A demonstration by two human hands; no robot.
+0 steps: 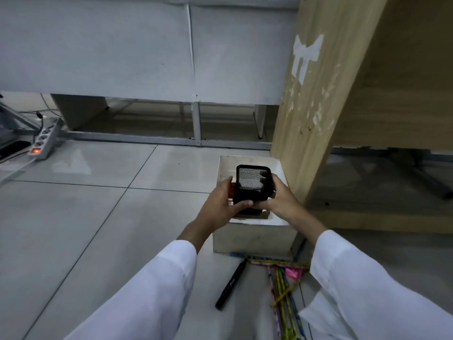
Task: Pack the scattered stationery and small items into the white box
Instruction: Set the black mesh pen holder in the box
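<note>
A black mesh pen holder (252, 184) hangs over the open white box (255, 238), which stands on the floor beside a wooden desk leg. My left hand (220, 204) grips the holder's left side and bottom edge. My right hand (279, 195) grips its right side, fingers showing through the mesh. A small red item (231, 191) sits against my left palm beside the holder. On the floor in front of the box lie a black marker (231, 284), several coloured pencils (282, 290) and a pink item (294, 273).
The wooden desk panel (318, 106) rises right beside the box. A grey partition (147, 50) with a metal frame stands behind. A power strip (44, 141) with a lit red switch and cables lies at the far left. Grey floor tiles spread out on the left.
</note>
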